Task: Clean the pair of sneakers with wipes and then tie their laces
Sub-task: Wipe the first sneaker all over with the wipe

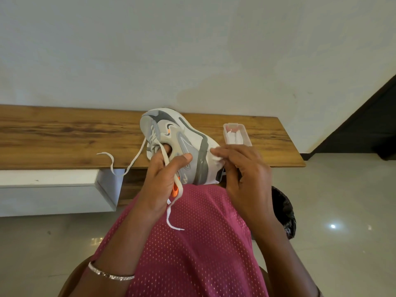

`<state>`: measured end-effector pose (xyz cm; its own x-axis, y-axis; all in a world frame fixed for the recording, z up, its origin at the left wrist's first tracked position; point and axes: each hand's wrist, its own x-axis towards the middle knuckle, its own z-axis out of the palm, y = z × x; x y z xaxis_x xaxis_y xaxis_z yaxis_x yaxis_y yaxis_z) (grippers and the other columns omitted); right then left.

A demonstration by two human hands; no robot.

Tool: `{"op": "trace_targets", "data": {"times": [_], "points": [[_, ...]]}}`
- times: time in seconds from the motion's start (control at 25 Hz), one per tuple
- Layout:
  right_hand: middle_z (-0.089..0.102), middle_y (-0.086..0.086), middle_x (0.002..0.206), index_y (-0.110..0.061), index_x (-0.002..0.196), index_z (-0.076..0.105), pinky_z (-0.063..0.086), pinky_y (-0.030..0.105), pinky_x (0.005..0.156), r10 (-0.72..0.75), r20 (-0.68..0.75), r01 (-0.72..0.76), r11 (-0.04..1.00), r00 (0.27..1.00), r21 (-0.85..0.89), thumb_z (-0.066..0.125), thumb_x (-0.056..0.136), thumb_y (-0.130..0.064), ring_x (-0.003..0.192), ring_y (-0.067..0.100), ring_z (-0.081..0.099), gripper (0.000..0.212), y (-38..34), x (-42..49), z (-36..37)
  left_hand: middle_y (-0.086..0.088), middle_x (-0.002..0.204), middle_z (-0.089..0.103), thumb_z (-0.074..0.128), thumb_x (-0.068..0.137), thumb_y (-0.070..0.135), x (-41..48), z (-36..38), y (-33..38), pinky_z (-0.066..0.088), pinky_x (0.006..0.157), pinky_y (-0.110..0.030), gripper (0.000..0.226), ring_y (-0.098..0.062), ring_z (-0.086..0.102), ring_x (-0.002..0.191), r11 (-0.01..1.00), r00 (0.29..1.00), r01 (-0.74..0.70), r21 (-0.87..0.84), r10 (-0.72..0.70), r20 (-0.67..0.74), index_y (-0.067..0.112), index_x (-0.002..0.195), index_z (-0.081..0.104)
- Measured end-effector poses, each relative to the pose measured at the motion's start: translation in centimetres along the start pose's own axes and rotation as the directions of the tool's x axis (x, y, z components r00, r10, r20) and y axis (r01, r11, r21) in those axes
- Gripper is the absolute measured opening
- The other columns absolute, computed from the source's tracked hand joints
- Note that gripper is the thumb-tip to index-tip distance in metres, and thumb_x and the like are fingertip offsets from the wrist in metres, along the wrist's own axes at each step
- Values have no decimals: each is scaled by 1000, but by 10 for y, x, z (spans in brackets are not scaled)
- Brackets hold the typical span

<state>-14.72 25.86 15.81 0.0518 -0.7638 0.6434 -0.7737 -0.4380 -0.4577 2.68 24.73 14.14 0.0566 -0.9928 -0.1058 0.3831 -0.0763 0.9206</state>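
A white and grey sneaker [171, 133] with orange accents is held up in front of me, above the edge of the wooden shelf [64, 136]. My left hand [162, 181] grips it, fingers inside the shoe's opening and thumb on its side. Its loose white laces [132, 161] hang down over my left hand and onto the shelf. My right hand [246, 176] pinches a white wipe [216, 156] and presses it against the sneaker's heel and sole. Only one sneaker is in view.
An open clear box of wipes [236, 133] stands on the shelf just right of the sneaker. A white drawer unit [53, 189] hangs below the shelf at left. A black bin bag [285, 211] sits on the tiled floor at right.
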Motion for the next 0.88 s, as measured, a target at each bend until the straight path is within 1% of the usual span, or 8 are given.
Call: {"op": "trace_targets", "data": {"times": [0.12, 0.24, 0.36, 0.48, 0.56, 0.68, 0.8, 0.88], "points": [[71, -1, 108, -12, 107, 75, 40, 8, 92, 1, -34, -2, 1000, 999, -15, 70, 82, 13, 107, 9, 55, 36, 2, -9, -2, 1, 109, 73, 75, 82, 26, 1, 2, -3, 51, 94, -36, 32, -18, 66, 112, 999, 1000, 9, 31, -9, 2, 26, 113, 70], [71, 0, 108, -11, 108, 75, 40, 9, 94, 1, -35, -2, 999, 999, -39, 71, 81, 13, 107, 12, 58, 36, 0, -17, -2, -1, 106, 72, 73, 82, 17, 2, 1, -2, 53, 82, -29, 33, -18, 66, 107, 999, 999, 34, 26, -35, 27, 22, 114, 67], [72, 2, 106, -10, 106, 74, 45, 15, 90, -18, -17, 17, 998, 1000, -53, 69, 82, 13, 105, 14, 58, 34, 3, -10, -5, -7, 91, 65, 67, 71, 15, 2, -2, 4, 50, 62, -24, 37, -17, 62, 84, 994, 986, 40, 104, -56, 158, 8, 107, 63], [73, 0, 103, -10, 105, 75, 48, 24, 81, -14, -28, 13, 998, 999, -57, 63, 86, 12, 102, 16, 60, 31, 6, 12, -5, 1, 74, 59, 60, 68, 5, 0, 0, 9, 45, 52, -17, 29, -5, 54, 63, 996, 970, 43, 73, -59, 237, 5, 97, 60], [73, 0, 104, -9, 106, 75, 45, 22, 83, -16, -41, 14, 999, 999, -53, 62, 85, 12, 102, 16, 60, 32, 4, 19, -2, -4, 76, 54, 57, 65, 1, 1, -2, 12, 47, 54, -18, 33, -7, 51, 64, 995, 966, 91, -41, -79, 245, 7, 97, 63], [72, 3, 107, -9, 108, 73, 40, 17, 85, -52, -92, 45, 996, 994, -71, 65, 86, 11, 105, 16, 55, 31, 0, 8, 5, -9, 85, 50, 61, 57, -1, 2, -6, 16, 45, 64, -22, 40, -22, 48, 77, 977, 961, 141, -157, -97, 258, 9, 96, 61], [71, 4, 108, -7, 110, 73, 45, 19, 87, -27, -162, 21, 999, 986, -43, 67, 86, 11, 106, 15, 55, 31, 1, -16, 9, -1, 70, 62, 52, 58, -6, 0, -5, 17, 49, 55, -18, 42, -7, 58, 62, 970, 955, 147, -196, -88, 285, 4, 98, 58], [70, 3, 108, -7, 110, 73, 48, 19, 88, -12, -149, 7, 999, 989, -34, 68, 85, 11, 104, 15, 59, 32, 6, -31, 10, -3, 83, 68, 55, 55, -3, 0, -7, 16, 55, 68, -24, 54, -12, 66, 76, 962, 956, 162, -219, -98, 275, 1, 109, 59]]}}
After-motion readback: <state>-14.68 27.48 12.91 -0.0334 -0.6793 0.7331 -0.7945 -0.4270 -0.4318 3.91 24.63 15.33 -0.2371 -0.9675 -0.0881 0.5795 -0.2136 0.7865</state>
